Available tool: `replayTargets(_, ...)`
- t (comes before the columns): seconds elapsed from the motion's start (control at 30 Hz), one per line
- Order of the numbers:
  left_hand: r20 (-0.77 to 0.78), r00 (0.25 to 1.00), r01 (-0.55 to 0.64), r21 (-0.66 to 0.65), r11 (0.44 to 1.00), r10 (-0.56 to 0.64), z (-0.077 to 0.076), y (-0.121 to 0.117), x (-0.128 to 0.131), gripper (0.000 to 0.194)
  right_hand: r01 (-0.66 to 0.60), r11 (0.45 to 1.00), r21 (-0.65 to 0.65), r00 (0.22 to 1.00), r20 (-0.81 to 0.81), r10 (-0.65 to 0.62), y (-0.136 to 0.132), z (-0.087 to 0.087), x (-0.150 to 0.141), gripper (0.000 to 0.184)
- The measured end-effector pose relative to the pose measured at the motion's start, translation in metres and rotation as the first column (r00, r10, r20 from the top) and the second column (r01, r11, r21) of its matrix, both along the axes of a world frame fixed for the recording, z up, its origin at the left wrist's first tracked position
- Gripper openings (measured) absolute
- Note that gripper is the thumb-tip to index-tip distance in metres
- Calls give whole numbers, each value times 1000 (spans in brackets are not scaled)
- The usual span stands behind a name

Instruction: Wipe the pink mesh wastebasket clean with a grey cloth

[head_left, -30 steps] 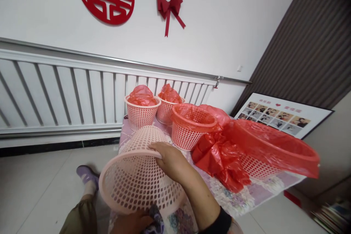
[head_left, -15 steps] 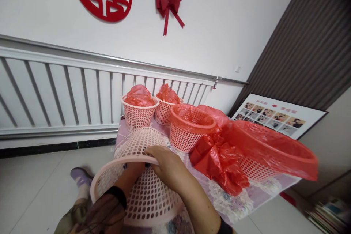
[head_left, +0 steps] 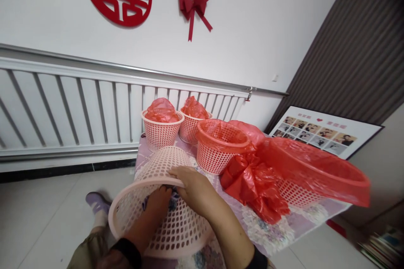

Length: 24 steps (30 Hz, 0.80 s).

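Observation:
A pale pink mesh basket (head_left: pixel 176 237) lies tipped on the table, its wide mouth facing me. My left hand (head_left: pixel 159 199) reaches inside it, fingers closed on a bunched bluish-purple patterned cloth (head_left: pixel 173 202) that shows on both sides of the hand against the inner wall. Much of the cloth is hidden under the fingers. My right hand (head_left: pixel 191 185) grips the basket's upper rim, fingers lying over the outside of the wall and thumb side at the rim.
Two similar baskets (head_left: pixel 160 134) stuffed with red plastic stand at the back. Right of my hands are a basket (head_left: pixel 214 157) lined with a red bag, crumpled red bags (head_left: pixel 257 193) and a larger lined basket (head_left: pixel 299 193). A floral tablecloth (head_left: pixel 268 231) covers the table; a radiator (head_left: pixel 104 113) runs behind.
My left hand has shifted inside the basket, so more of the hand and the patterned cloth shows. My right hand keeps its grip on the rim. The view has shifted slightly.

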<state>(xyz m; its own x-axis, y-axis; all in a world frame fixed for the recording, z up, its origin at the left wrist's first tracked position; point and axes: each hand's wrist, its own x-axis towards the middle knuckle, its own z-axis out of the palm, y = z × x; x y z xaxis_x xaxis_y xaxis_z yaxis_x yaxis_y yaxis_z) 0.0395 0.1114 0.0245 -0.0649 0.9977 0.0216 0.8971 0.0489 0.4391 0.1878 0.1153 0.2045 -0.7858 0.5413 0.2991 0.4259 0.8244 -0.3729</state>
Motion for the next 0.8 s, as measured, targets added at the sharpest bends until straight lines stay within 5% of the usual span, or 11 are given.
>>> replayTargets(0.27,-56,993,92,-212,973,-106,-2,-97,17,49,-13,999,32,1000,-26,13,0,-4,-1,44)
replayTargets(0.47,199,967,224,-351,909,-162,-2,-129,18,46,-8,998,64,1000,-25,10,-1,-1,-3,41)
replayTargets(0.57,313,932,266,-248,932,-183,2,-130,15,39,-8,997,77,1000,-26,10,0,-1,-1,42)
replayTargets(0.63,352,927,184,-124,975,-131,10,-122,9,41,-9,997,75,1000,-20,11,0,-1,0,42)
replayTargets(0.73,324,946,-27,76,997,1,27,-87,-1,62,-13,998,54,1000,-6,13,-1,-2,-1,40)
replayTargets(0.8,308,951,-59,127,990,18,37,-52,-4,66,-2,999,35,1000,4,2,-2,-2,-3,40)
